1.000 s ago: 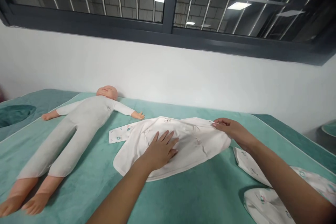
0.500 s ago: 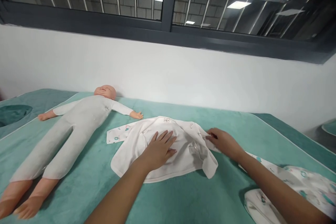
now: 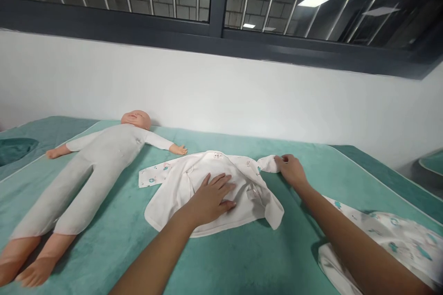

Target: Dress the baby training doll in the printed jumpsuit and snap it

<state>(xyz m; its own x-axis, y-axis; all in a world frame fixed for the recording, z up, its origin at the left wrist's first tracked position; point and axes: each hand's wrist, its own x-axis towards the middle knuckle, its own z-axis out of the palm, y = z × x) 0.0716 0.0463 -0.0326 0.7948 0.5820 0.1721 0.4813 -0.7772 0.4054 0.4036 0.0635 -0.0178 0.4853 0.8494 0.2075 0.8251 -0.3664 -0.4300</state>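
Observation:
A white baby shirt (image 3: 173,207) with small printed figures on its sleeves lies spread on the green bed cover, its inner side and neck label facing up. My left hand (image 3: 212,198) rests on the middle of the shirt, palm down with fingers spread. At the shirt's right side, my right hand (image 3: 290,168) pinches the cuff end of the right sleeve (image 3: 268,164), which is drawn outward. The left sleeve (image 3: 152,176) lies flat, pointing toward the doll's hand.
A baby doll (image 3: 107,147) in a pale bodysuit lies on its back at the left. Printed white baby clothing (image 3: 391,235) lies at the lower right, partly behind my right forearm. The green cover (image 3: 249,262) meets a white wall (image 3: 194,87) below a barred window.
My right hand has moved up and slightly right, pulling the right sleeve out straight from the shirt. My left hand stays on the shirt. The view has shifted a little.

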